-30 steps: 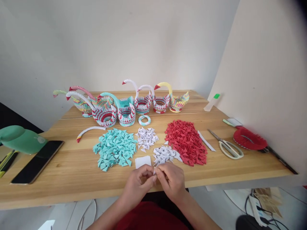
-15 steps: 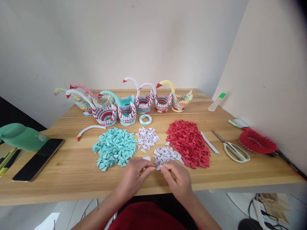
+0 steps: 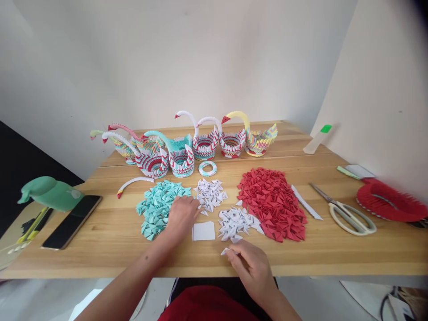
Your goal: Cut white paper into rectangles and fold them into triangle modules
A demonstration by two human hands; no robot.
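Observation:
My right hand (image 3: 252, 267), low near the table's front edge, pinches a small folded white paper triangle (image 3: 225, 251) between thumb and fingers. Over the right side of the turquoise triangle pile (image 3: 154, 203) lies my left hand (image 3: 182, 215), fingers bent together, with their tips at the left edge of the upper white triangle pile (image 3: 210, 194). Whatever is between those tips is hidden. A lower pile of white triangles (image 3: 234, 222) sits just beyond my right hand. Between the hands is a small stack of white paper slips (image 3: 203, 231).
A red triangle pile (image 3: 272, 205) spreads to the right, beside a white strip (image 3: 306, 202), scissors (image 3: 347, 214) and a red paper piece (image 3: 389, 200). Several paper swan baskets (image 3: 182, 161) and a ring (image 3: 207, 168) stand behind. A phone (image 3: 72, 222) lies left.
My hands have parted: the left moved up to the upper white pile, and the right dropped back slightly with a white triangle. The paper slips are now uncovered. The view has shifted left.

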